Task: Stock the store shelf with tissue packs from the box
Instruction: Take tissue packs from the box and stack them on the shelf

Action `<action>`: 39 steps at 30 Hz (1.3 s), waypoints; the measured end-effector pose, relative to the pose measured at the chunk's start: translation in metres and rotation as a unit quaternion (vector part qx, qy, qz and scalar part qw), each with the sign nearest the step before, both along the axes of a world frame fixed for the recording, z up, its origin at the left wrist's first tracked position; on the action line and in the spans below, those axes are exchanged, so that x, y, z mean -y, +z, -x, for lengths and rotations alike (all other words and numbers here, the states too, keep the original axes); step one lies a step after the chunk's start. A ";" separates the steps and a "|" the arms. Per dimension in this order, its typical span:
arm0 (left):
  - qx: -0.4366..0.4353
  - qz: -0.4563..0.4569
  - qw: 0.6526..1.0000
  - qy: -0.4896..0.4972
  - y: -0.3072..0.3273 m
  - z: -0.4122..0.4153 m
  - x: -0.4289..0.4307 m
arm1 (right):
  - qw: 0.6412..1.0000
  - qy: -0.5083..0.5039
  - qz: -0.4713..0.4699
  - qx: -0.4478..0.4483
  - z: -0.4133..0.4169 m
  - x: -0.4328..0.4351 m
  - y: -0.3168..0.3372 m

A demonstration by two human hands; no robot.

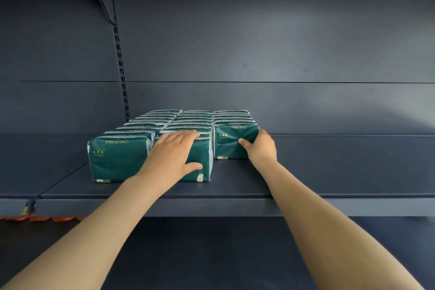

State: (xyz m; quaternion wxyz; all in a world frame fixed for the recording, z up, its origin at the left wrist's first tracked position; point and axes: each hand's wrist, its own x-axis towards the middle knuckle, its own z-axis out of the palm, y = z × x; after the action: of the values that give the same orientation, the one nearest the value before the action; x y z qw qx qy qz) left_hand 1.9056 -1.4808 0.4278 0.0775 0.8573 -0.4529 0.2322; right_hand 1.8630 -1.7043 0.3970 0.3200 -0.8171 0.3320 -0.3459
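Stocking looks well underway: three rows of green tissue packs (195,122) stand upright front-to-back on the left part of the shelf (329,172), rows touching side by side and reaching the back wall. The left row's front pack (117,160) and the mid front pack (202,155) sit about level, nearer the shelf edge; the right row ends farther back, so it prob. needs at least one more pack to match. The whole right side of the shelf is bare, so plenty is left to do. The box isn't in view, so can't tell how many packs remain. Left hand (175,155) is clamped over the mid front pack's top edge, fingers on top, thumb on its face. Right hand (260,148) grips the right front pack (231,141), thumb on the face, fingers round its right side, likely squaring it up. Writing: gold "COMFORTABLE", upside down, on the pack faces; small gold logo chars and white corner labels too small to read.
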 end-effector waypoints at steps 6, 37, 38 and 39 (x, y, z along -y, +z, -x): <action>-0.020 -0.009 1.000 0.005 0.005 0.004 0.000 | 1.000 0.014 -0.020 -0.012 0.001 0.000 0.004; -0.127 -0.061 0.990 0.003 -0.027 0.255 -0.110 | 0.920 0.087 0.226 -0.309 0.351 -0.151 0.009; -0.133 -0.063 0.989 0.000 -0.035 0.264 -0.111 | 0.914 0.091 0.229 -0.321 0.363 -0.155 0.001; -0.141 -0.064 0.988 -0.003 -0.045 0.275 -0.112 | 0.909 0.092 0.231 -0.334 0.376 -0.157 -0.007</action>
State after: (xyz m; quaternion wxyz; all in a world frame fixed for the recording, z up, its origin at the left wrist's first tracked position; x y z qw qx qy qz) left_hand 1.6308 -1.3691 0.3832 0.0862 0.8833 -0.4541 0.0788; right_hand 1.4865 -1.5474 0.3898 0.0235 -0.9629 0.2539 -0.0888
